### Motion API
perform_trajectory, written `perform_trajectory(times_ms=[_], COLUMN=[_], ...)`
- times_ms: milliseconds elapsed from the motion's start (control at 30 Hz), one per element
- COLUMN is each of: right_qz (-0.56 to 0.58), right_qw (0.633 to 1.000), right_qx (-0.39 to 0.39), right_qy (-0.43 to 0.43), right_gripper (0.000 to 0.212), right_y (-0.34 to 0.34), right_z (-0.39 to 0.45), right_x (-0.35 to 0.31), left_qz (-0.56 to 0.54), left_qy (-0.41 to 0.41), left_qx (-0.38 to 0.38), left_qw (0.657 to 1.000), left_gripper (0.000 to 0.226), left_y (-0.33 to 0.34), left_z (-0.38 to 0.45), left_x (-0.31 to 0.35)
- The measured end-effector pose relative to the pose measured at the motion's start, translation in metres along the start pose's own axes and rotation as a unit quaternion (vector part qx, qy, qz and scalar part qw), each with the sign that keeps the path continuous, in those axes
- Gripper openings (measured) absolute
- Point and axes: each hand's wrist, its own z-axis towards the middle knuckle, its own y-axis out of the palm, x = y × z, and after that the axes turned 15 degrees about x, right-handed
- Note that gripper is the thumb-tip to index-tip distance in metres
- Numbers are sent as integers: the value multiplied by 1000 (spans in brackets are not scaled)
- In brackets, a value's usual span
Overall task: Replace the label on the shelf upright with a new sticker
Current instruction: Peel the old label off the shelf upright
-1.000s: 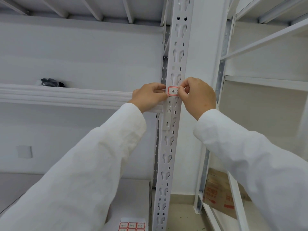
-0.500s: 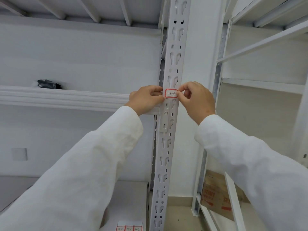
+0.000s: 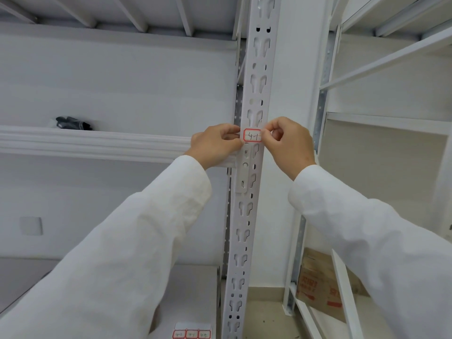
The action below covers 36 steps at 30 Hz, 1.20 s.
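A white perforated shelf upright (image 3: 247, 216) runs up the middle of the view. A small white sticker (image 3: 252, 135) with a red border and handwritten "4-1" lies flat against the upright at shelf-beam height. My left hand (image 3: 215, 145) has its fingertips at the sticker's left edge. My right hand (image 3: 288, 143) pinches the sticker's right edge between thumb and forefinger. Both arms are in white sleeves.
A sheet of red-bordered stickers (image 3: 192, 332) lies on the grey lower shelf (image 3: 195, 285). A dark bundle (image 3: 73, 123) rests on the white shelf beam (image 3: 97, 144) at left. A cardboard box (image 3: 318, 285) sits low in the right-hand rack.
Both hands stay at the sticker's two edges on the upright. The view has shifted slightly; the sticker's position on the upright looks the same.
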Motion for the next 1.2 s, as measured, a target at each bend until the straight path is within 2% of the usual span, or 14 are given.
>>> perform_trajectory(times_ms=[200,367,500,733,1067,1200], right_qz=[-33,-56,-83,5,-49,-47], right_qw=[999,998,997,999,997,998], right_qx=[8,9,-9,24,45,33], right_qy=[-14,30,7,20,-32,-13], right_gripper=[7,9,11,5,10,8], right_y=[-3,1,0,0,2,5], right_z=[-1,0,3,-5,-11,-10], right_x=[1,-8,-12,2,1,-2], left_qz=[0,1,-7,-2,7,15], left_qy=[-1,-4,-3,-4,4,5], left_qx=[1,11,9,10,10,11], left_qw=[1000,1000,1000,1000,1000,1000], left_gripper=[34,34,33,33,31,33], left_y=[2,2,1,2,0,-1], left_z=[1,0,1,0,-4,-5], left_x=[-2,0,0,-1,2,4])
